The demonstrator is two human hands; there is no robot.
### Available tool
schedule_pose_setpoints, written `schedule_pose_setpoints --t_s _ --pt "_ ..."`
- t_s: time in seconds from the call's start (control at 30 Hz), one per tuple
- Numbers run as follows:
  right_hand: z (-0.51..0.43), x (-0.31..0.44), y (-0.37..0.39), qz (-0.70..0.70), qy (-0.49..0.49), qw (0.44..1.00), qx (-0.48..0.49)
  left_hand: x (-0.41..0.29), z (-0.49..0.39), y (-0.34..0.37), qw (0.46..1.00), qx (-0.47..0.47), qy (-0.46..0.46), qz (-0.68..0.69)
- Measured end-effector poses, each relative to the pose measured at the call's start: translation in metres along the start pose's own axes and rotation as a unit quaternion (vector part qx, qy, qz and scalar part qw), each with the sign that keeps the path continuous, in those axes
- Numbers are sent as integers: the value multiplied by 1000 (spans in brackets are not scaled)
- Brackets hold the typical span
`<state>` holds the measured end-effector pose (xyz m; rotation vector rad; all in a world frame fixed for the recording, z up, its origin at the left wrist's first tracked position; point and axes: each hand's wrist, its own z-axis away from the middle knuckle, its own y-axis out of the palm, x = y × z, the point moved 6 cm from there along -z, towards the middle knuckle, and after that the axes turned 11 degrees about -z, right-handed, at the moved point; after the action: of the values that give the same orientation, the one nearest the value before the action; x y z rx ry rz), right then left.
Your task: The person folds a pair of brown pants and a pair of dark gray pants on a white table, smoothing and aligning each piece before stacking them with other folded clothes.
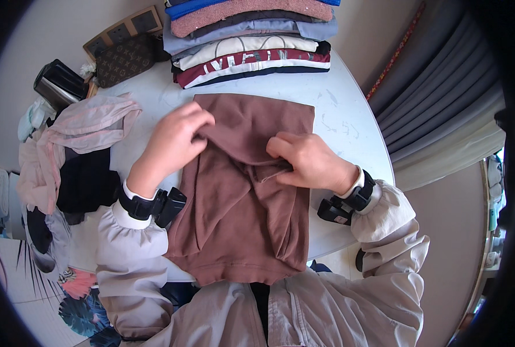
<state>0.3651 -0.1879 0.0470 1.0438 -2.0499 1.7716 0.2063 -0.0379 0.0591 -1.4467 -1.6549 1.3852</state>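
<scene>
A brown long-sleeved garment (pixel 236 217) lies on the white table (pixel 153 102) in front of me, its lower end hanging over the near edge. Its sleeves are folded inward along both sides. My left hand (pixel 175 136) pinches the edge of a folded-over flap at the upper left of the cloth. At the flap's right side, my right hand (pixel 303 160) grips the same brown fabric, fingers curled over it. Between the hands the flap's edge sags slightly above the layers below. Black devices are strapped to both wrists.
A tall stack of folded clothes (pixel 253 56) stands at the table's far side. To the left lie a pale pink garment (pixel 88 123) and black cloth (pixel 88 178). Beyond them are a black-and-steel cup (pixel 60 84) and a patterned brown pouch (pixel 125 60). Grey curtains (pixel 439 86) hang at right.
</scene>
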Motion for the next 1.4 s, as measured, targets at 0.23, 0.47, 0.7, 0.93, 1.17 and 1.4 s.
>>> schedule_pose_setpoints --t_s 0.23,0.47,0.7,0.93,1.17,1.4 --pt "2 2 -6 -3 -3 1000 -11 -6 7 14 995 92 37 28" --pt "3 0 -8 -9 5 1000 -15 -9 9 17 991 127 7 46" --pt "1 -2 -9 18 3 996 -86 -10 4 15 995 72 14 65" --pt "0 1 0 -10 3 1000 -9 -14 4 18 989 93 -1 116" --pt "6 -2 -15 -40 86 993 65 -46 6 14 984 92 85 124" --pt "7 -1 -12 -64 43 995 55 -42 2 22 986 97 79 111"
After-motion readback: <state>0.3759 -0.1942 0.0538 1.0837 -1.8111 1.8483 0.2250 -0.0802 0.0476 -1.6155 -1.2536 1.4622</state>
